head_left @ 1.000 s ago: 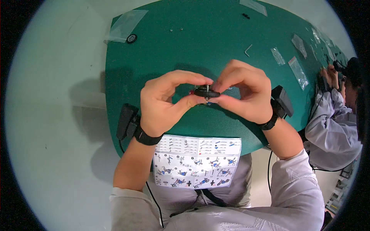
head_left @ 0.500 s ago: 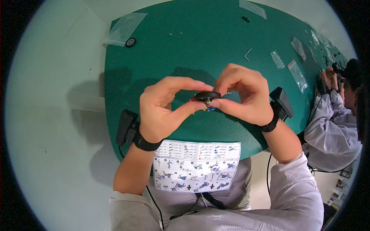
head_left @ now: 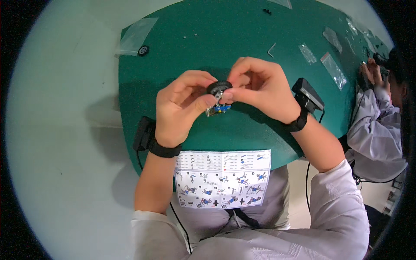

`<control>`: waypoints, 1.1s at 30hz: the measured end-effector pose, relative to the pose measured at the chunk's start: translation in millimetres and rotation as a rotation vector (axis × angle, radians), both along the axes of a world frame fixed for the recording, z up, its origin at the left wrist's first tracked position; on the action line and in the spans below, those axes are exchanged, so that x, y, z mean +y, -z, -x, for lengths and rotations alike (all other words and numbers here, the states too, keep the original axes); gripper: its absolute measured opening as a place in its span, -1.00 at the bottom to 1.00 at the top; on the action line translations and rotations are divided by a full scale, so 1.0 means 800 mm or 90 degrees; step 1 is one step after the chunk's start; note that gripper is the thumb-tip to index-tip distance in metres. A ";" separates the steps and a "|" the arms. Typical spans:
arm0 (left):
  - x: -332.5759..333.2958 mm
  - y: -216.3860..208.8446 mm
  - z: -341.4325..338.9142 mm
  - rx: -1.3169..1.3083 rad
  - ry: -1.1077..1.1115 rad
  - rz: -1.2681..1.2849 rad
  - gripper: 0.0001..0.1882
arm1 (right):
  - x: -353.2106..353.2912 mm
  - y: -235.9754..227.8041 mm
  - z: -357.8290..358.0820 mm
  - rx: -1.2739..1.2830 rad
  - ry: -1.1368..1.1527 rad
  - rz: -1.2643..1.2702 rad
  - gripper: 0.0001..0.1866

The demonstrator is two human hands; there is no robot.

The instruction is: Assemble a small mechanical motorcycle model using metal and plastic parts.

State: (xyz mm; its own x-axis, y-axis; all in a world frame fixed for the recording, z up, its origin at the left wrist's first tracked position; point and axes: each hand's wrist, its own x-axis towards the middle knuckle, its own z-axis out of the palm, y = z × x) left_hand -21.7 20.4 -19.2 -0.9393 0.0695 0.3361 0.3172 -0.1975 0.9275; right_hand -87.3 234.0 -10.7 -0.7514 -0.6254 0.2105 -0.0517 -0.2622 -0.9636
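Above the near part of the table, both hands hold a small model motorcycle with blue, yellow and metal parts. Its black wheel faces up at the top, tilted. My left hand is closed, thumb and fingers pinching the model's left side by the wheel. From the other side, my right hand grips the wheel's edge and the metal part beneath it between thumb and fingers. My fingertips hide part of the model. A printed instruction sheet with small drawings lies below my hands, over my lap and the table's edge.
On the green table lie a loose wheel beside a clear bag, an L-shaped hex key, small black parts and more plastic bags. A co-worker sits at the right. Cables hang from my wrist straps.
Both hands have moved up and slightly left with the model. The model has tilted, so more of the wheel's face and the blue part show.
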 end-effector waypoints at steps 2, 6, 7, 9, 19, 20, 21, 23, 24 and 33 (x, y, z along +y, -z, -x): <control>0.001 0.001 -0.001 -0.033 -0.014 0.007 -0.72 | -0.003 0.004 0.004 -0.024 0.008 0.008 -0.80; -0.020 0.014 0.002 -0.080 -0.062 0.042 -0.74 | 0.005 -0.013 0.024 0.049 0.049 -0.084 -0.73; -0.024 0.015 0.006 -0.090 -0.053 -0.057 -0.73 | 0.013 -0.020 0.033 0.098 0.090 -0.140 -0.72; -0.031 0.023 0.015 -0.085 -0.048 -0.155 -0.67 | 0.026 -0.015 0.056 0.209 0.155 -0.208 -0.70; -0.022 0.005 0.012 -0.027 -0.114 0.069 -0.71 | 0.054 0.008 0.095 0.294 0.250 -0.301 -0.65; -0.023 -0.001 0.011 -0.025 -0.110 0.068 -0.71 | 0.056 0.009 0.098 0.287 0.255 -0.309 -0.64; -0.024 -0.006 0.007 -0.010 -0.120 0.118 -0.69 | 0.056 0.009 0.098 0.280 0.256 -0.316 -0.63; -0.023 -0.011 0.004 0.007 -0.131 0.168 -0.67 | 0.060 0.007 0.099 0.300 0.262 -0.328 -0.63; -0.020 -0.014 0.005 0.042 -0.124 0.166 -0.65 | 0.061 0.005 0.101 0.322 0.269 -0.339 -0.62; -0.009 -0.012 0.004 0.193 -0.098 0.278 -0.63 | 0.051 0.017 0.099 0.315 0.270 -0.355 -0.67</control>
